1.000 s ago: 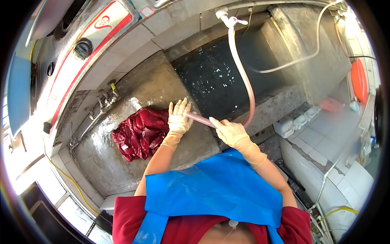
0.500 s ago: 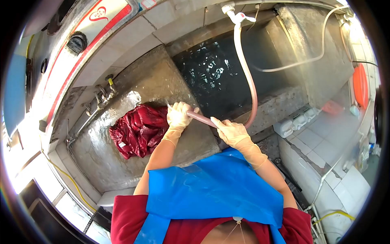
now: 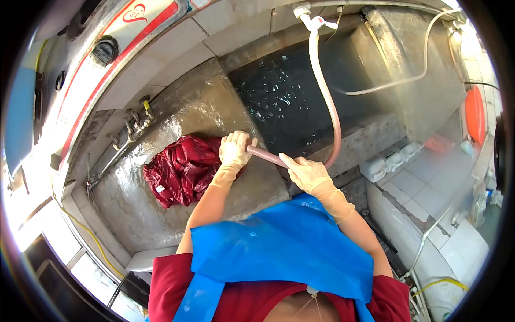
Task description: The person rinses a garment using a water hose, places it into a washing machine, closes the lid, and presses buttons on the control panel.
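Grip closed, left hand [image 3: 234,151] and right hand [image 3: 308,174] held the hose [image 3: 266,155]; it looked supple, slippery, best taken near its end.

Your gloved left hand [image 3: 235,150] grips the pinkish hose [image 3: 266,156] near its end, and your gloved right hand [image 3: 307,173] holds it farther along. From there the hose curves up to a white tap [image 3: 315,22] above a water-filled concrete tank [image 3: 357,142]. A crumpled, shiny dark-red garment [image 3: 179,174] lies on the wet concrete counter [image 3: 263,188], just beside your left hand. You wear a blue apron [image 3: 284,244] over a red top [image 3: 171,279].
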A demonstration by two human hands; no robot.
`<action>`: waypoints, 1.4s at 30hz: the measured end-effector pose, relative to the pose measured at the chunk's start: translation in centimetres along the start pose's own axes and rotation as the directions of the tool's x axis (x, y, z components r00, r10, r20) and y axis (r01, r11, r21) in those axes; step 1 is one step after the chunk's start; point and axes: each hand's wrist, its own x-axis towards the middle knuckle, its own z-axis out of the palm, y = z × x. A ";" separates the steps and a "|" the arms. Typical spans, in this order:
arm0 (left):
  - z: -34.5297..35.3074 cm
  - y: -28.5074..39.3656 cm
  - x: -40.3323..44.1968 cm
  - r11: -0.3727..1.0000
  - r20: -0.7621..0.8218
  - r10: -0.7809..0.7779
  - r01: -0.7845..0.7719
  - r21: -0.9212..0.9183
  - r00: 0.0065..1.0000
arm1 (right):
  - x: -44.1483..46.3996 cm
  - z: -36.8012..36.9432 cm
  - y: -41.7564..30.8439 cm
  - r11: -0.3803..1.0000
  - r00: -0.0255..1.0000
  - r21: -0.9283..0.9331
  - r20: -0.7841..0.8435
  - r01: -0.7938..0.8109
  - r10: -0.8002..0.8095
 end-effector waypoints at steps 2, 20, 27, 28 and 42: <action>-1.1 -0.1 -0.4 0.992 -0.073 0.041 -0.050 -0.120 0.996 | -0.2 -0.6 0.0 1.000 1.000 -0.023 -0.008 0.006 -0.006; -0.9 -1.8 -2.4 0.967 0.109 0.215 -0.227 0.117 0.971 | -0.1 -0.2 -0.8 0.997 0.997 -0.071 0.061 0.043 -0.038; -0.4 -1.8 -1.2 0.972 -0.010 0.199 -0.196 0.132 0.980 | 0.4 -0.4 -1.1 0.999 0.997 -0.048 0.073 0.025 -0.021; -0.3 -1.9 -1.0 0.971 -0.030 0.209 -0.204 0.127 0.977 | 0.5 -0.5 -1.2 0.998 0.997 -0.050 0.075 0.025 -0.021; -5.5 -0.7 -3.9 0.991 0.173 -0.126 0.116 0.065 0.977 | 0.6 -1.2 -1.9 0.997 0.997 -0.030 0.041 0.072 -0.071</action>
